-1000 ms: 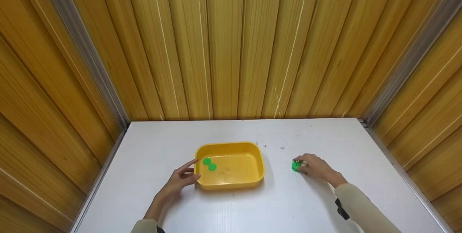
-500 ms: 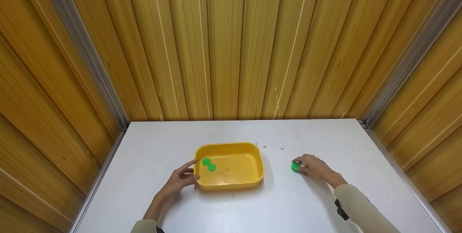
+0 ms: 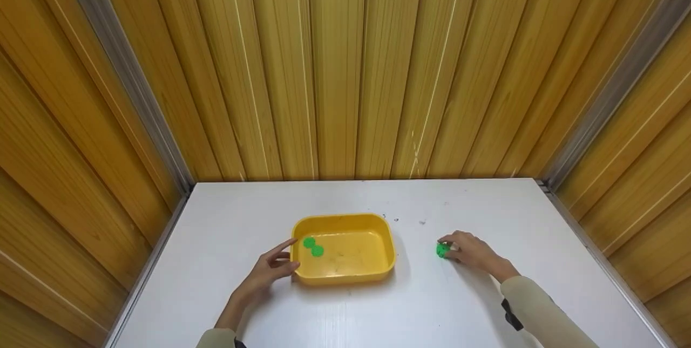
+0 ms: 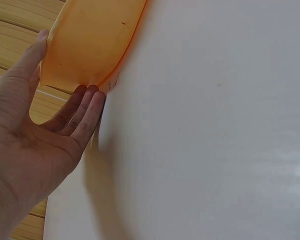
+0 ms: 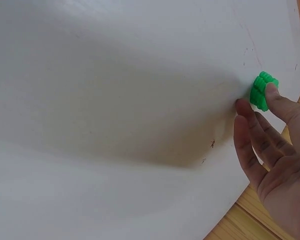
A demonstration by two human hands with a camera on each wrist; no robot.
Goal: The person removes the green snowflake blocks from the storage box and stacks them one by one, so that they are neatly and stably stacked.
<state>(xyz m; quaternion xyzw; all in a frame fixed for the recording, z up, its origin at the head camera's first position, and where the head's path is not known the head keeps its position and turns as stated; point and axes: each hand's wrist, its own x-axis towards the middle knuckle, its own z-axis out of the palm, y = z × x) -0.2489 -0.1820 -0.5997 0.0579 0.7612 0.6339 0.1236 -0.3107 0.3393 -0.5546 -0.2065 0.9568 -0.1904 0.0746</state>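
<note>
A yellow rectangular tray (image 3: 351,278) with rounded corners stands on the white table. Inside, near its left end, two small green scalloped discs (image 3: 317,251) lie side by side. My left hand (image 3: 265,271) touches the tray's left end, fingers spread and fairly straight along the rim and outer wall. The left wrist view shows the fingertips against the tray's wall (image 4: 90,45). To the right of the tray, my right hand (image 3: 471,251) pinches a small green ribbed block (image 3: 441,251) between thumb and fingers. The right wrist view shows the block (image 5: 260,95) close over the table, other fingers loosely bent.
The white table (image 3: 345,321) carries a few dark specks and a small pale scrap (image 3: 422,223) behind the tray's right side. Yellow wood-patterned panels (image 3: 334,67) rise at the back and both sides, with grey metal posts (image 3: 129,73) in the corners.
</note>
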